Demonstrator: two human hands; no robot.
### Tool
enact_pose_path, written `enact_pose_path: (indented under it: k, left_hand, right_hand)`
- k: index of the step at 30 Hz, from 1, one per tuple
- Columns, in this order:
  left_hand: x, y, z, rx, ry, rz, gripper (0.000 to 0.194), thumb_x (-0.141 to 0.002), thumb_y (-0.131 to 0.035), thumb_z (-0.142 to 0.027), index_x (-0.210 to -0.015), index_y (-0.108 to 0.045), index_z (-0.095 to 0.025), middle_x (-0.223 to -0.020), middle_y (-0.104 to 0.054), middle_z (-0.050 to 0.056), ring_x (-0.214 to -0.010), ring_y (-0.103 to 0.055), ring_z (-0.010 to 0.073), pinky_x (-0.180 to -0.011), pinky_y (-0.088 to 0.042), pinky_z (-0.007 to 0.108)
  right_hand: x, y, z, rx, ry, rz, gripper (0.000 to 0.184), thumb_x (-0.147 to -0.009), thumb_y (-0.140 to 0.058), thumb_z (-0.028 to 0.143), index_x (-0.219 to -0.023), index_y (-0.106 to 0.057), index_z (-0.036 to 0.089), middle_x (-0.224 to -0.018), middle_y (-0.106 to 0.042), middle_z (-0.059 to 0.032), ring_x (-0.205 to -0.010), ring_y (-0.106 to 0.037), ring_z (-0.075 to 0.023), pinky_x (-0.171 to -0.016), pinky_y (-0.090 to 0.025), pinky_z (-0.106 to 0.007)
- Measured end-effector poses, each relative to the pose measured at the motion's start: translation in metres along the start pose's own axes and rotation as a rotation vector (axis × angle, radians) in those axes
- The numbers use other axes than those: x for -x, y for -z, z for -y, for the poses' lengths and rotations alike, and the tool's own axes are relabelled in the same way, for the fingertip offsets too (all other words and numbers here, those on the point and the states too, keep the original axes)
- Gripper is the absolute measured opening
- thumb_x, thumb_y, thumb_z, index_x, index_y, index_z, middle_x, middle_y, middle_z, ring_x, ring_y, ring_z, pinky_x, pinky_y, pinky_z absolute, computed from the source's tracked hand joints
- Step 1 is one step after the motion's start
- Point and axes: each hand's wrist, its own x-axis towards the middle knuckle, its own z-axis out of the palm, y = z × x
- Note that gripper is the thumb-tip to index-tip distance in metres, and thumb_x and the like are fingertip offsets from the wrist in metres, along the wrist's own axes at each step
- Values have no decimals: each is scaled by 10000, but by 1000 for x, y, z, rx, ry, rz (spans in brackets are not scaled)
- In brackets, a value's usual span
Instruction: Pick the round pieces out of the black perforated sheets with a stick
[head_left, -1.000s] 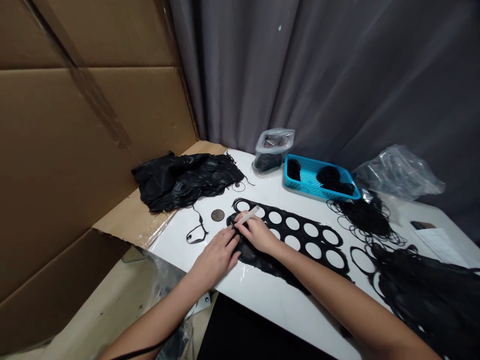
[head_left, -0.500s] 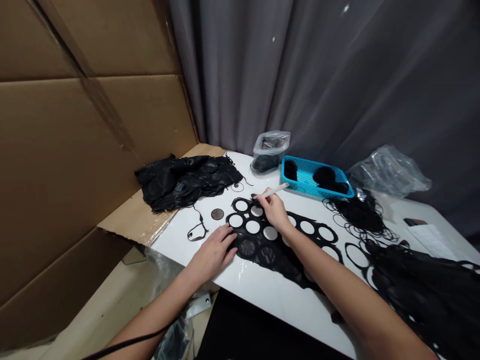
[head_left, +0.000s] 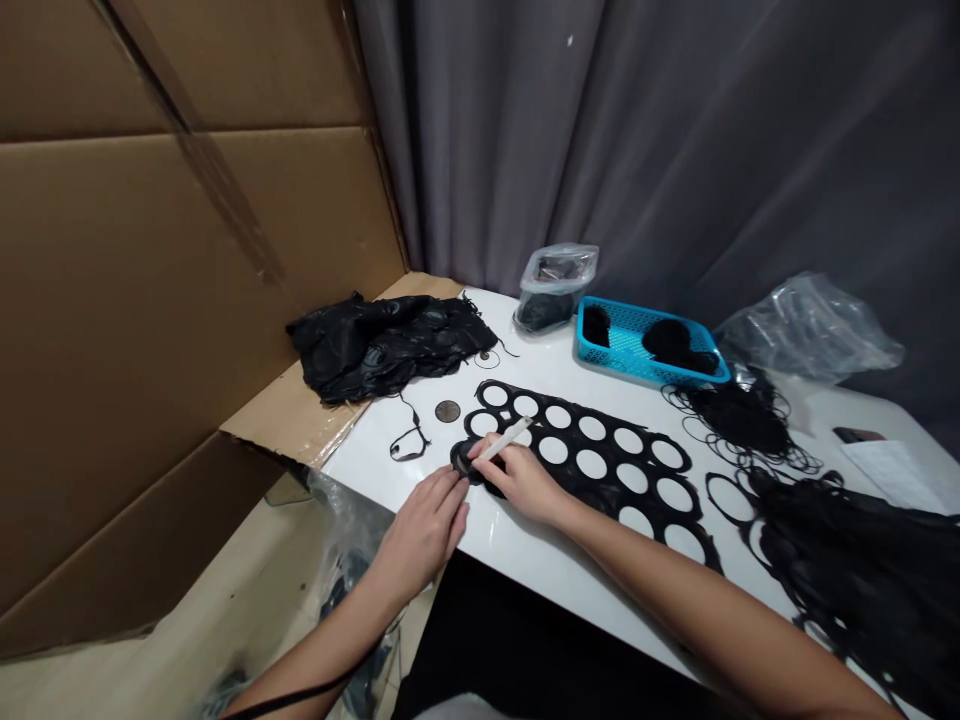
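Left hand point(head_left: 424, 530): half-curled - fingertips at the edge of a small black disc point(head_left: 466, 462), grip unclear.
Right hand point(head_left: 523, 482): closed around a white marker pen point(head_left: 510, 440), its tip at that disc.
Work piece: a black perforated sheet point(head_left: 600, 450) with rows of round holes lies flat on the white table point(head_left: 525, 590), just beyond the disc.
Around: a blue plastic basket point(head_left: 651, 342) holding black bundles, a clear plastic bag point(head_left: 555, 287), and a tangle of black rings point(head_left: 739, 425) - all farther back.
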Motion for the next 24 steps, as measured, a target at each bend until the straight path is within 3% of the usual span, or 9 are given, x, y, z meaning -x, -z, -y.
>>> enact_pose_path:
  k: [14,19,22,24]
  left_hand:
    - [-3,2,2,49,14,48,292,-968,-459,-157,-1240,-565,-145,-1195,-621,138,-1176,-578,280,-1006,-514,455]
    - [-8,3,5,41,-12,86,264,-952,-454,-133,-1191,-567,-139,-1146,-616,140,-1131,-580,278,-992,-511,455]
    - [-13,6,6,50,-18,105,238,-952,-437,-129,-1140,-578,-166,-1104,-618,121,-1095,-588,270,-963,-521,452]
    - [-15,8,7,56,-21,113,228,-951,-431,-124,-1115,-582,-174,-1085,-616,115,-1076,-591,266,-940,-529,442]
  right_hand:
    - [3,-9,-7,156,132,1,106,-974,-483,216,-900,-559,215,-1005,-629,-64,-993,-584,-218,-905,-456,-372]
    - [6,-21,-10,266,211,16,176,-1012,-401,236,-935,-559,229,-993,-616,-78,-978,-545,-229,-855,-467,-372]
    - [-8,-14,-10,229,180,-61,229,-1020,-360,248,-880,-540,232,-896,-617,-53,-874,-562,-212,-800,-462,-342]
    - [-22,3,-10,167,115,-203,228,-1014,-375,275,-860,-537,227,-858,-630,-43,-821,-586,-208,-775,-454,-327]
